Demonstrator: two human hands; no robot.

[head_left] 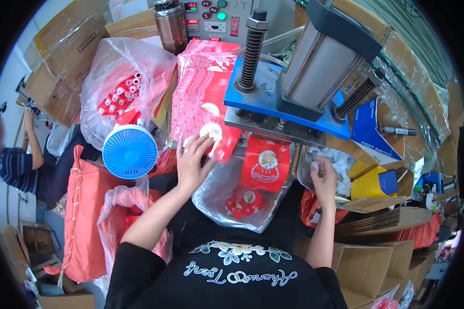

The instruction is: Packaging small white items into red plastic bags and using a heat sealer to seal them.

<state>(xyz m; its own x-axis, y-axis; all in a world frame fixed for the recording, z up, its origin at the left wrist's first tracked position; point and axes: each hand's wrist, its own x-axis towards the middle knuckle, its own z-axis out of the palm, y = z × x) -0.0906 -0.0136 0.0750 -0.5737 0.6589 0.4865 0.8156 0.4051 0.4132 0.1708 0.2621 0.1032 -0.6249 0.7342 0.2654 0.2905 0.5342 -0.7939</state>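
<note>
My left hand point(192, 164) has its fingers on a red printed pouch point(226, 141), partly over a stack of red and pink pouches point(203, 77). Another red pouch point(265, 164) hangs at the front of the blue press point(294, 110), below its metal plate. Under it, a bin lined with clear plastic point(211, 198) holds more red pouches point(245, 202). On the right, my right hand point(325, 181) is pinched at the edge of a tray of small white pieces point(340, 162). A small white piece, likely a spout, shows at its fingertips.
A blue round fan point(130, 152) stands left of my left hand. Behind it is a clear bag of spouted red pouches point(121, 98). A metal flask point(170, 26) stands beside the control panel point(214, 23). A yellow-and-blue foot pedal point(374, 181) sits right. Another person point(18, 162) works far left.
</note>
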